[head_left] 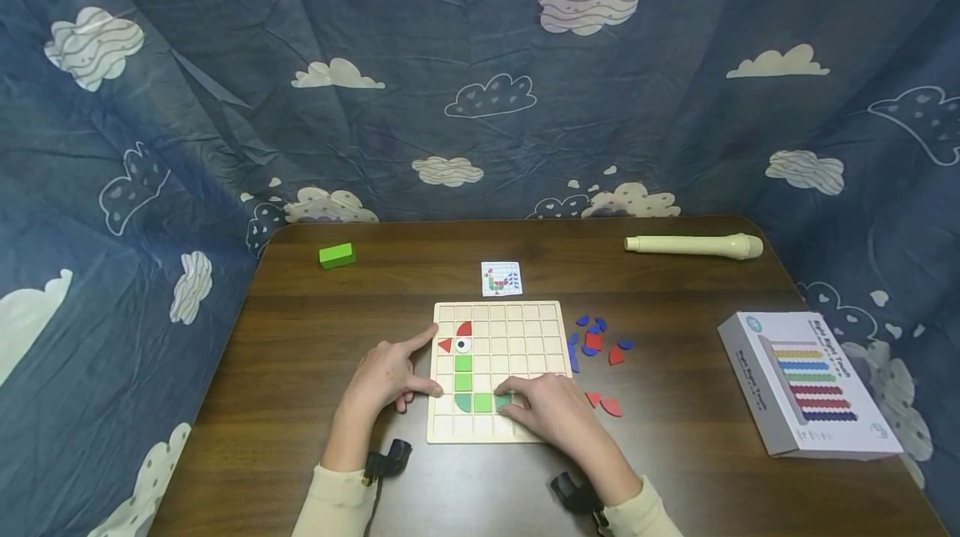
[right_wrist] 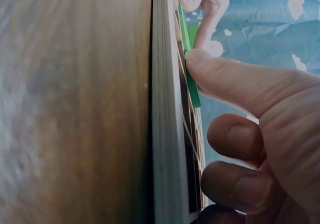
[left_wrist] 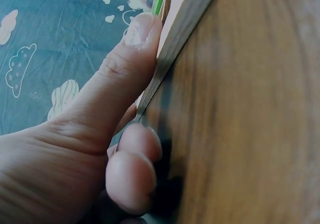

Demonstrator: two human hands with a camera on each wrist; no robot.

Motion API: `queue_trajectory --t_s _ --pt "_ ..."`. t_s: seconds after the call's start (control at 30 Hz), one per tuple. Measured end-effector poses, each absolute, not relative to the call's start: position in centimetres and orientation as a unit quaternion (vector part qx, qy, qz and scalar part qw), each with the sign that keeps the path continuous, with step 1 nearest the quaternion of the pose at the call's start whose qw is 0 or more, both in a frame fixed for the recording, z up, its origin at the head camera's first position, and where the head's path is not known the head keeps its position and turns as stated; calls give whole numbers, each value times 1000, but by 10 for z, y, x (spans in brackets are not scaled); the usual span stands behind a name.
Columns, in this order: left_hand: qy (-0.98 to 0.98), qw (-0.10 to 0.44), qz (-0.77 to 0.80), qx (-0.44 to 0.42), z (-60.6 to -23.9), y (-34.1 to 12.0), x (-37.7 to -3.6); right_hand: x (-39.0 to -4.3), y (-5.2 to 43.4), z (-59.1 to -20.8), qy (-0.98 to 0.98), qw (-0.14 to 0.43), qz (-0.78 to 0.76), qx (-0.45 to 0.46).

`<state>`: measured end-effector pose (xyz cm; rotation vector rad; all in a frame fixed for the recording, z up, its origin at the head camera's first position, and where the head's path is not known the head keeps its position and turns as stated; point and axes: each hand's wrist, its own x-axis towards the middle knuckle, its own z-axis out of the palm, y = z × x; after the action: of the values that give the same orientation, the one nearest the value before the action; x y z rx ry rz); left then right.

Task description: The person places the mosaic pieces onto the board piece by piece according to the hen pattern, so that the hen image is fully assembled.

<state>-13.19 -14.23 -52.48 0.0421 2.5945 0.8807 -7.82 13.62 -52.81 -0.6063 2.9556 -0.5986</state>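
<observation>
We see the left hand (head_left: 386, 374) braced on the board (head_left: 525, 316) edge, index and thumb straight, gripping nothing. The right hand (head_left: 551, 412) presses a fingertip on a green tile (head_left: 501, 400) in the board's lower row, its other fingers curled.

Left of board: we see bare table (head_left: 300, 353) up to the green block (head_left: 337, 255).
Board's left edge: our left hand (head_left: 390, 374) rests against it.
Board's near rows: our right hand (head_left: 551, 412) covers them.
Right of board: loose pieces (head_left: 596, 341) crowd the way, probably flat; box (head_left: 806, 383) stands beyond.
Behind board: card (head_left: 501, 278), then recorder (head_left: 693, 246).
</observation>
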Motion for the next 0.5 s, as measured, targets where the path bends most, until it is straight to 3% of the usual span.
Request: queue_trajectory --t_s 0.5 --pt "929 195 313 21 -529 -144 -133 -80 148 -526 945 27 -274 -178"
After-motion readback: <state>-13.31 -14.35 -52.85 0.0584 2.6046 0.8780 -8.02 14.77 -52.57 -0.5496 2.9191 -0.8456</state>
